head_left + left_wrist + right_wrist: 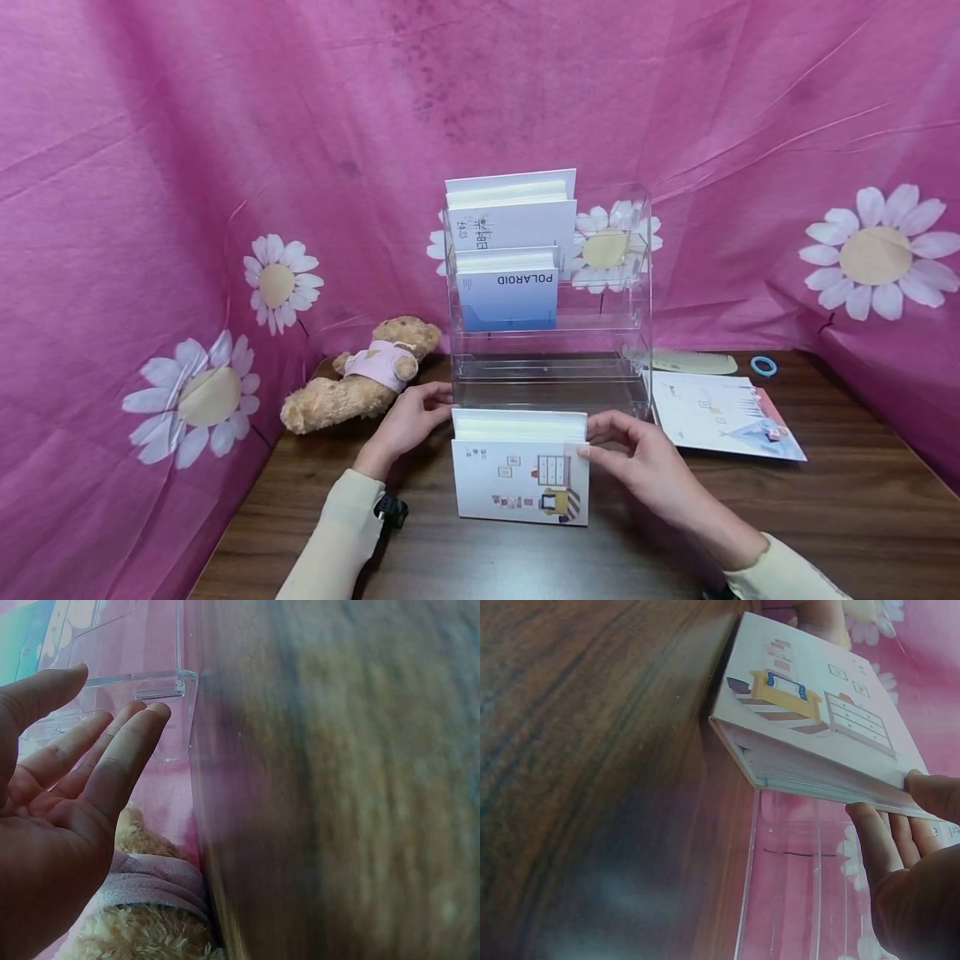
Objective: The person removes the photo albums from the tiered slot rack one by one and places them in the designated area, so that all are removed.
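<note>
A small white photo album [521,479] with a furniture drawing on its cover stands upright in front of a clear acrylic display rack [543,367]. My right hand [648,462] pinches its right edge; in the right wrist view the thumb [934,795] lies on the front cover and the fingers are behind. My left hand [411,421] is beside the rack's lower left side. Its fingers are extended around nothing in the left wrist view; whether they touch the rack I cannot tell. On the rack's upper tiers stand a white album [517,225] and a blue POLAROID album [510,300].
Left of the rack a teddy bear [375,371] in a pink shirt lies on the wooden table [405,550]. Another illustrated white album [720,412] lies flat at the right, near a pale comb [693,362] and a blue ring [763,365]. Pink flowered cloth [360,167] hangs behind.
</note>
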The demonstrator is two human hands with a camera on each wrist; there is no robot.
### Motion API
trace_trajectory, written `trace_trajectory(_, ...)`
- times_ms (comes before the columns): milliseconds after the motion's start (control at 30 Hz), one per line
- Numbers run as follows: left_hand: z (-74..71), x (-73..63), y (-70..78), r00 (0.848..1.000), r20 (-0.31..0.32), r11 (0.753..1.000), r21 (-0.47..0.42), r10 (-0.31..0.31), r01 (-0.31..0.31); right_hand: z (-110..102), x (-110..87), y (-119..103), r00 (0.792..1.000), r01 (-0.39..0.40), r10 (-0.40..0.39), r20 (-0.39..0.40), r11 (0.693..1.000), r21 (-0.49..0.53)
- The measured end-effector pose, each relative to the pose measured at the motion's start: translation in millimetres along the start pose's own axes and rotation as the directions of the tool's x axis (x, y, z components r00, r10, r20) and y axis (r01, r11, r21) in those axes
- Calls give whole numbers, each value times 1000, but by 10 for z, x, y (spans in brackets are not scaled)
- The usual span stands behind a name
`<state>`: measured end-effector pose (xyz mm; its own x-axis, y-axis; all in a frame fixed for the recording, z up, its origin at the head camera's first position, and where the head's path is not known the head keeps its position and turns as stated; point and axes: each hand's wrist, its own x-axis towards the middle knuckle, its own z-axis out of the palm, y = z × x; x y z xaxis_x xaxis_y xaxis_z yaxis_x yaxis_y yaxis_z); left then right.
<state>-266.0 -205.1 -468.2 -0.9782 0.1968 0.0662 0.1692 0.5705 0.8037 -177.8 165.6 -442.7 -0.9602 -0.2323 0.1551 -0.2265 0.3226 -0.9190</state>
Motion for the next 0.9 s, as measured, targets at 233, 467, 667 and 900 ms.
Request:
trace_trajectory(233,12,12,-1,1000,-12,1000,26,13,-13,10,-17,51,1000,-9,8,22,999,38)
trace_trajectory(467,16,-3,-2,1000,-19,1000,16,7,-7,16,-28,52,1000,-1,1,29,1000,26)
trace_trajectory(667,21,-2,-10,1000,-17,1000,9,3,-3,47,-30,41,999,28,-32,35,993,117)
trace_trajectory(900,12,0,-19,1000,0,1000,8,14,-14,113,-23,53,996,82,-84,13,990,112)
